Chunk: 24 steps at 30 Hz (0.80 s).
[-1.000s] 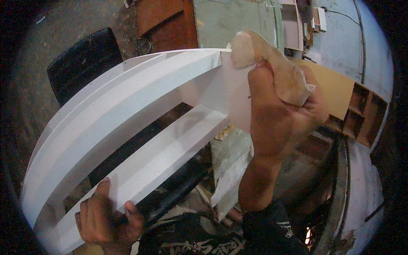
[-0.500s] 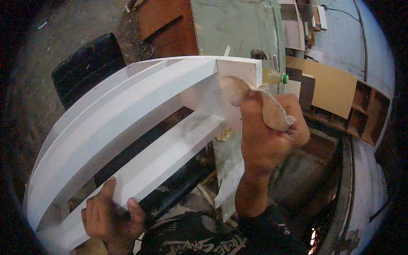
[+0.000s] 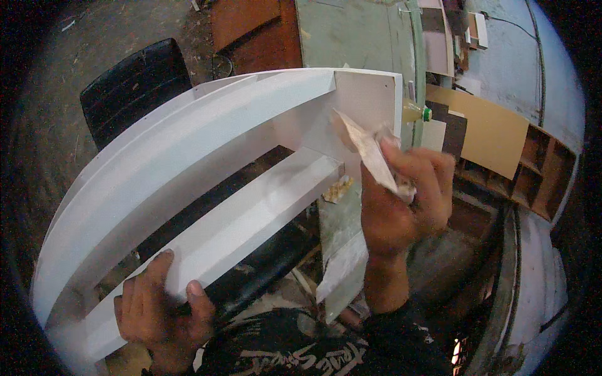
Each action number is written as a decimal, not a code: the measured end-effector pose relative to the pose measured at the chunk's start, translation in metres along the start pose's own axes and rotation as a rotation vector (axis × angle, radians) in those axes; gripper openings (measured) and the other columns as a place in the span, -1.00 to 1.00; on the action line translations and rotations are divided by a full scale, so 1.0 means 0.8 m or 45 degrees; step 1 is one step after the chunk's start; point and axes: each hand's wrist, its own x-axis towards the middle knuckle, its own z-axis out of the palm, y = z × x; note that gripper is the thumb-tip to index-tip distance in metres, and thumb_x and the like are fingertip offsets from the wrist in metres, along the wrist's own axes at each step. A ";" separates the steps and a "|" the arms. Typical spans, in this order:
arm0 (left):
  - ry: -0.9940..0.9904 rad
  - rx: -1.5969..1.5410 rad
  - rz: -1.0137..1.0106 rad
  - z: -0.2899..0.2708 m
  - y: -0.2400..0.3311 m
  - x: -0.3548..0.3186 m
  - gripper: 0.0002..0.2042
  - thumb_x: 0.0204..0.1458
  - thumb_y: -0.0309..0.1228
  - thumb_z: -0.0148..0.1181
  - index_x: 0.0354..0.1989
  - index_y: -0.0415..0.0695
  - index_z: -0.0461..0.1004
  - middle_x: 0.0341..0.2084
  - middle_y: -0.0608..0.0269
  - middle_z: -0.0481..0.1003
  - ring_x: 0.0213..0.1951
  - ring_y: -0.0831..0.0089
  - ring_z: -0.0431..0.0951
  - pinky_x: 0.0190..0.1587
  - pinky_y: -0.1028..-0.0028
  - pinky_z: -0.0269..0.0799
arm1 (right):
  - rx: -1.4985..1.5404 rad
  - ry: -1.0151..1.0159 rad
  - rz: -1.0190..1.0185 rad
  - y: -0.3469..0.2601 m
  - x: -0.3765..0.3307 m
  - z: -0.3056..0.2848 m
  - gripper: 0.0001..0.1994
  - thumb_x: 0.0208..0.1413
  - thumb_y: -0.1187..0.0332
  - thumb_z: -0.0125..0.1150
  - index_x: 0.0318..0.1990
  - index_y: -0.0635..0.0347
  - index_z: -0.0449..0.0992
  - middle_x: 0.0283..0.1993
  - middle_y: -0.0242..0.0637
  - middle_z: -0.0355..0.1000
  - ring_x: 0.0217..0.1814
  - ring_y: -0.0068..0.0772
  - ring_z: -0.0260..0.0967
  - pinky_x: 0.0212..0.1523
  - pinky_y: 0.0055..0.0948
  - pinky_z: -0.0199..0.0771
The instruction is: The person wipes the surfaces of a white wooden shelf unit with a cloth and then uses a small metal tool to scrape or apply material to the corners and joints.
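A white curved wooden frame (image 3: 188,125) with long bent strips and a straight rail fills the middle and left of the view. My left hand (image 3: 160,307) grips the straight white rail (image 3: 251,207) near its lower left end, thumb at the near edge and forefinger across the top. In my right hand (image 3: 407,200) is a worn, folded tan sheet that looks like sandpaper (image 3: 367,153), pinched between thumb and fingers. It hangs over the frame's flat end panel (image 3: 364,100); whether it touches the panel is unclear. Some fingers of my right hand are blurred.
A black padded chair part (image 3: 135,91) stands beyond the frame at left. Behind it are a brown wooden panel (image 3: 257,31) and a pale green surface (image 3: 351,37). A bottle with a green cap (image 3: 426,114) stands beside the end panel. A wooden shelf unit (image 3: 539,169) lies at right.
The sheet in my right hand has tilted and bunched up, and that hand has opened out slightly near the end panel. The frame appears shifted slightly in view. My left hand keeps its hold.
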 end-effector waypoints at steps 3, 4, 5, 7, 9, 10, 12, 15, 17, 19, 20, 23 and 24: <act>0.134 0.137 0.138 0.012 -0.010 0.003 -0.63 -0.03 -0.24 0.20 -0.09 -0.20 0.54 -0.42 0.11 0.56 -0.43 0.15 0.54 -0.32 0.27 0.40 | -0.071 0.017 -0.170 0.004 0.038 0.003 -0.70 -0.29 0.58 0.50 -0.30 0.17 0.63 -0.30 -0.23 0.42 -0.27 -0.29 0.41 -0.21 -0.40 0.42; 0.135 0.139 0.132 0.012 -0.011 0.004 -0.63 -0.03 -0.24 0.20 -0.09 -0.20 0.54 -0.42 0.11 0.56 -0.43 0.15 0.54 -0.32 0.27 0.40 | -0.082 0.024 -0.234 0.003 0.050 0.008 -0.69 -0.28 0.58 0.49 -0.28 0.16 0.64 -0.28 -0.23 0.42 -0.26 -0.27 0.41 -0.20 -0.39 0.43; 0.153 0.135 0.153 0.012 -0.012 0.005 -0.63 -0.03 -0.25 0.20 -0.09 -0.20 0.53 -0.40 0.11 0.57 -0.42 0.14 0.55 -0.31 0.27 0.41 | -0.182 -0.006 -0.278 -0.002 0.064 0.014 -0.68 -0.27 0.57 0.48 -0.26 0.14 0.63 -0.25 -0.21 0.42 -0.24 -0.22 0.42 -0.18 -0.36 0.44; 0.169 0.131 0.181 0.014 -0.015 0.008 -0.64 -0.03 -0.25 0.20 -0.09 -0.20 0.53 -0.38 0.11 0.58 -0.41 0.14 0.55 -0.30 0.27 0.42 | -0.285 -0.034 -0.317 -0.006 0.081 0.023 -0.68 -0.26 0.56 0.46 -0.24 0.12 0.63 -0.23 -0.19 0.43 -0.22 -0.17 0.43 -0.17 -0.32 0.45; 0.178 0.085 0.211 0.016 -0.018 0.011 -0.63 -0.03 -0.26 0.22 -0.08 -0.20 0.52 -0.34 0.11 0.59 -0.40 0.15 0.57 -0.29 0.28 0.43 | -0.206 -0.102 -0.209 -0.005 0.091 0.034 -0.68 -0.25 0.53 0.43 -0.23 0.14 0.61 -0.23 -0.18 0.44 -0.21 -0.14 0.46 -0.15 -0.29 0.46; 0.177 0.091 0.207 0.015 -0.016 0.012 -0.63 -0.03 -0.26 0.22 -0.08 -0.20 0.52 -0.34 0.11 0.59 -0.40 0.15 0.57 -0.29 0.28 0.43 | -0.194 -0.115 -0.177 -0.006 0.095 0.039 -0.69 -0.24 0.52 0.42 -0.23 0.16 0.61 -0.25 -0.17 0.45 -0.21 -0.13 0.47 -0.14 -0.28 0.46; 0.065 -0.054 0.061 0.009 -0.005 0.014 -0.70 -0.01 -0.39 0.26 -0.07 -0.16 0.54 -0.18 0.06 0.61 -0.16 0.07 0.61 -0.03 0.20 0.47 | -0.174 -0.222 -0.059 -0.002 0.102 0.049 -0.69 -0.24 0.46 0.41 -0.23 0.20 0.60 -0.30 -0.14 0.47 -0.23 -0.08 0.49 -0.15 -0.26 0.47; 0.152 -0.032 0.117 0.018 -0.001 0.022 -0.71 -0.02 -0.40 0.26 -0.08 -0.14 0.55 -0.21 0.08 0.61 -0.18 0.07 0.61 -0.02 0.21 0.47 | -0.223 -0.337 0.038 0.001 0.112 0.056 -0.68 -0.26 0.38 0.41 -0.24 0.22 0.61 -0.34 -0.09 0.48 -0.27 -0.03 0.51 -0.17 -0.22 0.48; 0.191 0.059 0.143 0.024 -0.005 0.028 -0.69 -0.05 -0.32 0.26 -0.12 -0.15 0.56 -0.28 0.14 0.61 -0.28 0.16 0.59 -0.16 0.28 0.44 | -0.277 -0.356 0.045 -0.001 0.114 0.065 -0.67 -0.26 0.34 0.41 -0.26 0.24 0.62 -0.35 -0.06 0.48 -0.29 0.00 0.51 -0.18 -0.19 0.48; 0.224 0.135 0.190 0.028 -0.009 0.035 -0.66 -0.08 -0.25 0.26 -0.15 -0.16 0.57 -0.35 0.20 0.61 -0.38 0.25 0.58 -0.30 0.34 0.40 | -0.343 -0.324 -0.077 0.001 0.114 0.073 -0.72 -0.14 0.18 0.43 -0.35 0.17 0.60 -0.30 -0.07 0.45 -0.23 0.08 0.50 -0.19 -0.04 0.50; 0.228 0.126 0.171 0.029 -0.010 0.036 -0.68 -0.09 -0.25 0.26 -0.17 -0.15 0.58 -0.36 0.21 0.61 -0.39 0.27 0.57 -0.30 0.35 0.40 | -0.343 -0.325 -0.075 0.001 0.114 0.075 -0.72 -0.14 0.18 0.43 -0.35 0.17 0.60 -0.30 -0.07 0.45 -0.23 0.08 0.50 -0.19 -0.04 0.50; 0.247 0.100 0.156 0.028 -0.005 0.035 -0.70 -0.08 -0.24 0.26 -0.20 -0.14 0.59 -0.38 0.22 0.60 -0.40 0.27 0.56 -0.30 0.35 0.39 | -0.299 -0.341 -0.067 0.008 0.113 0.069 -0.71 -0.12 0.15 0.42 -0.37 0.18 0.59 -0.31 -0.08 0.45 -0.23 0.07 0.50 -0.19 -0.02 0.49; 0.256 0.106 0.140 0.027 -0.003 0.035 -0.70 -0.07 -0.24 0.26 -0.20 -0.14 0.59 -0.39 0.21 0.60 -0.40 0.26 0.56 -0.30 0.34 0.40 | -0.299 -0.310 -0.096 0.009 0.112 0.071 -0.70 -0.11 0.14 0.42 -0.37 0.18 0.59 -0.32 -0.09 0.46 -0.23 0.06 0.50 -0.21 -0.01 0.50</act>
